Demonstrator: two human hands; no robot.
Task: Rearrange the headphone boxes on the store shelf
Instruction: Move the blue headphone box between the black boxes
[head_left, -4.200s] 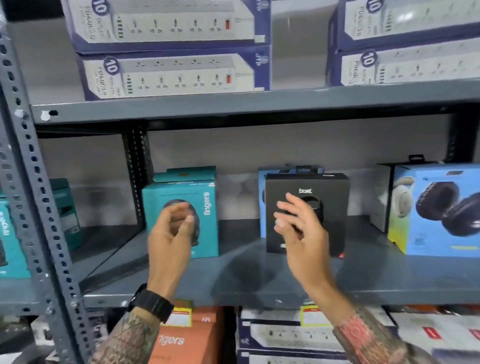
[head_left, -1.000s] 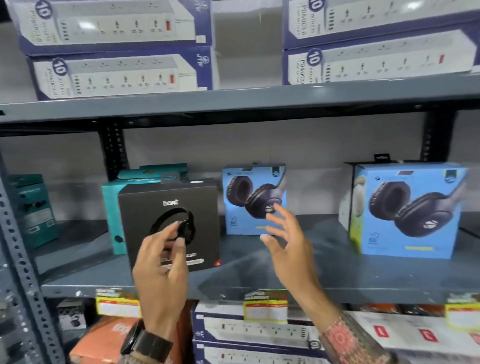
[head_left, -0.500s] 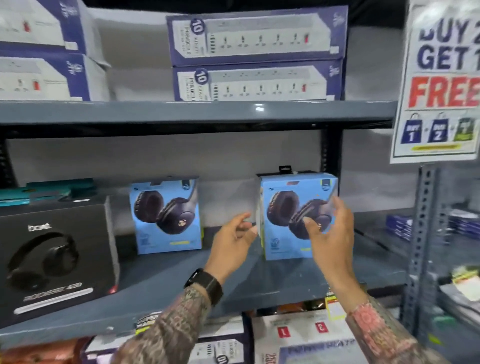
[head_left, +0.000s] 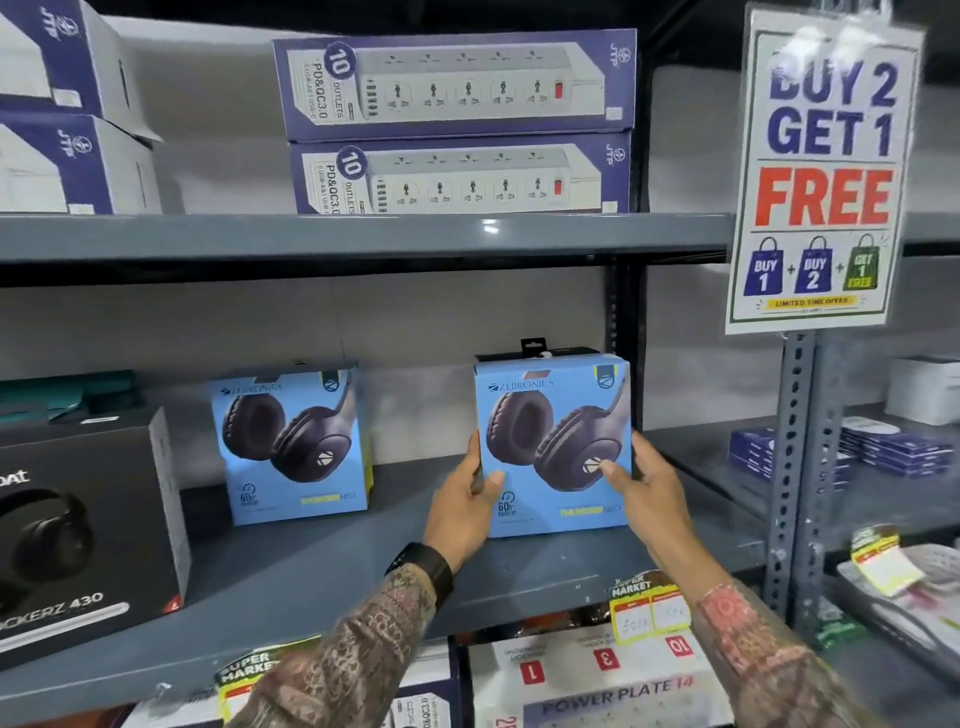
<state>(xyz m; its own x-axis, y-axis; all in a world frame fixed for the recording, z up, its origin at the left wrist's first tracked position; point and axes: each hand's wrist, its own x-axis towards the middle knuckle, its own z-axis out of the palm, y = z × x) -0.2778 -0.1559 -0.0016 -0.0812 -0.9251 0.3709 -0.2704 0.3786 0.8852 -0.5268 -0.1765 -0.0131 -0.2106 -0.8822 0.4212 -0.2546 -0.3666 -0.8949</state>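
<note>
A light blue headphone box (head_left: 553, 441) stands upright at the right end of the grey middle shelf (head_left: 322, 577). My left hand (head_left: 465, 506) grips its left edge and my right hand (head_left: 644, 483) grips its right edge, thumbs on the front. Behind it a dark box with a hang tab (head_left: 535, 351) is mostly hidden. A second, matching blue headphone box (head_left: 293, 447) stands further left and further back. A big black headphone box (head_left: 78, 525) stands at the left near the shelf's front edge, cut off by the frame. Teal boxes (head_left: 67, 392) show behind it.
Power strip boxes (head_left: 452, 83) are stacked on the shelf above. A "Buy 2 Get 1 Free" sign (head_left: 821, 171) hangs on the perforated upright (head_left: 792, 467) at the right. Price tags (head_left: 649, 608) sit on the shelf edge, with more boxes below and small blue packs (head_left: 883, 449) on the neighbouring rack.
My view swung right, away from the black box. Both hands reached to the right-hand blue box and closed on its two sides.
</note>
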